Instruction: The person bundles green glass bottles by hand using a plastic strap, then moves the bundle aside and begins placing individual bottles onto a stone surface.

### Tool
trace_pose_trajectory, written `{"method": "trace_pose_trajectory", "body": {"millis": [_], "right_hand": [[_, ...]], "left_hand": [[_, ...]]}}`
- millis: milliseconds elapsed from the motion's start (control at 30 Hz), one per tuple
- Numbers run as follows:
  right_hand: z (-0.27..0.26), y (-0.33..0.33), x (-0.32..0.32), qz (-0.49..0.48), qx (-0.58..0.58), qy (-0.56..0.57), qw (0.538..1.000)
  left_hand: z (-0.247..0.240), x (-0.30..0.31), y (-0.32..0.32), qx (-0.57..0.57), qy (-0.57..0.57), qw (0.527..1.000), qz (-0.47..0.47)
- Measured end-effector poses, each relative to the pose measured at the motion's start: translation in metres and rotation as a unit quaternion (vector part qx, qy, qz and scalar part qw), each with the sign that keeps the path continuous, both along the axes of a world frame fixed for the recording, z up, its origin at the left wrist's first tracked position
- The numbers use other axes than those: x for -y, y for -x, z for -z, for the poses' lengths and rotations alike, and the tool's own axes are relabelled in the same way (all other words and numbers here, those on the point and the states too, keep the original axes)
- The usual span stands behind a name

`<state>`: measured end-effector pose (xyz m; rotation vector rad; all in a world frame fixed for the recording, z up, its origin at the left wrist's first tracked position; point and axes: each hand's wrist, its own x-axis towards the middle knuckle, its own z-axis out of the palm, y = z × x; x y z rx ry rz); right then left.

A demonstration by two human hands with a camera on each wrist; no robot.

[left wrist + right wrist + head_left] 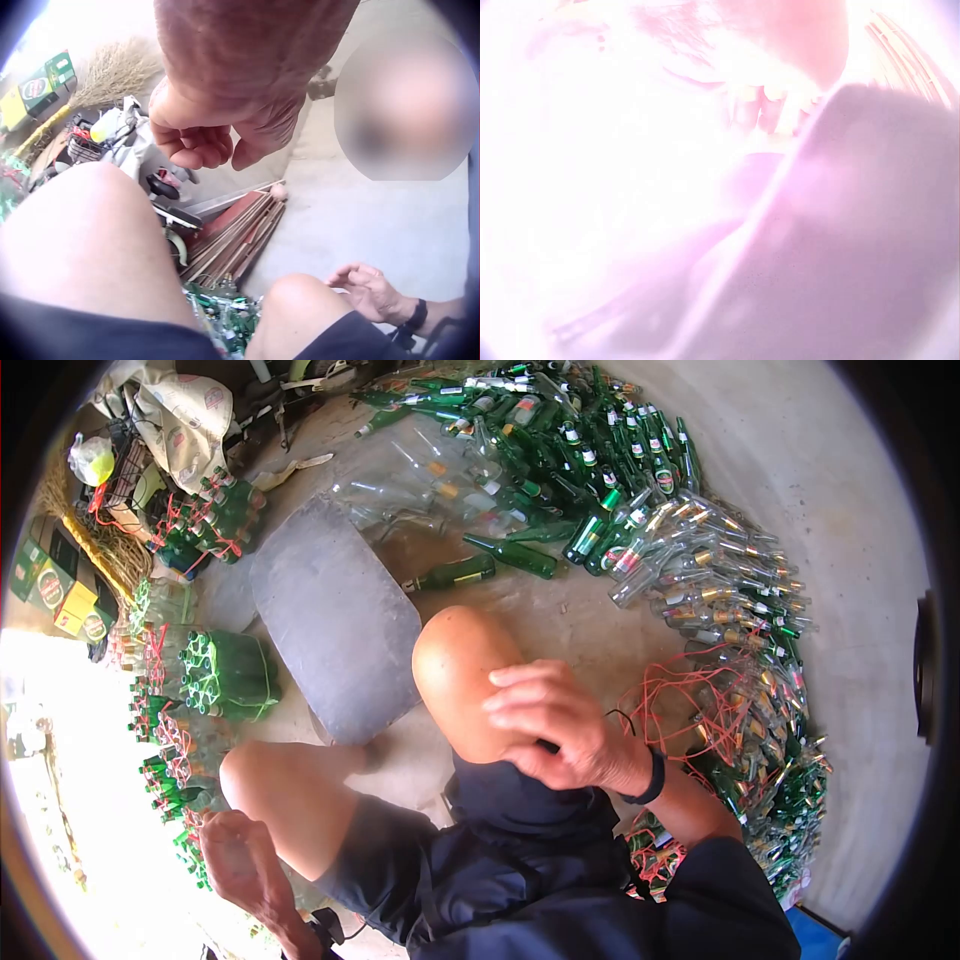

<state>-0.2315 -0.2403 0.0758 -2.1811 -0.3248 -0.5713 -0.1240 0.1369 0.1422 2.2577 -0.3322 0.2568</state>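
Note:
My left hand hangs beside the left knee, its fingers loosely curled. In the left wrist view that hand has its thumb apart from the bent fingers and nothing between them. The right hand is over the right knee, fingers relaxed and slightly bent, holding nothing visible. A dark band circles the right wrist. Beyond the knees a grey flat panel lies tilted in view, and two green bottles lie beside it. The right wrist view is mostly washed out.
Green bottles and clear bottles are heaped along the pale wall. Red string tangles at right. Bundled green bottles stand at left, near a straw broom and a beer carton.

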Motion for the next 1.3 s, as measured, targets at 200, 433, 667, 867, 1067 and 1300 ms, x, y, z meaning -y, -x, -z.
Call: {"method": "trace_pose_trajectory", "body": {"millis": [200, 433, 667, 867, 1067, 1300], "right_hand": [[0.032, -0.020, 0.042, 0.188, -0.158, -0.196, 0.950], [0.168, -0.045, 0.102, 0.182, -0.217, -0.093, 0.955], [0.227, -0.093, 0.107, 0.160, -0.288, -0.077, 0.941], [0.272, -0.165, 0.101, 0.130, -0.270, 0.111, 0.948], [0.314, -0.249, 0.087, 0.110, -0.242, 0.249, 0.931], [0.370, -0.305, 0.065, 0.050, -0.281, 0.383, 0.878]], "left_hand": [[0.032, -0.022, -0.011, -0.015, 0.007, 0.998, -0.055], [0.051, -0.034, -0.023, 0.033, -0.110, 0.993, -0.002], [0.051, -0.022, -0.038, 0.076, -0.141, 0.986, 0.047], [0.045, -0.015, -0.049, 0.084, -0.147, 0.985, 0.047], [0.043, -0.025, -0.052, 0.068, -0.196, 0.978, 0.022], [0.052, -0.029, -0.061, 0.037, -0.212, 0.976, -0.013]]}}
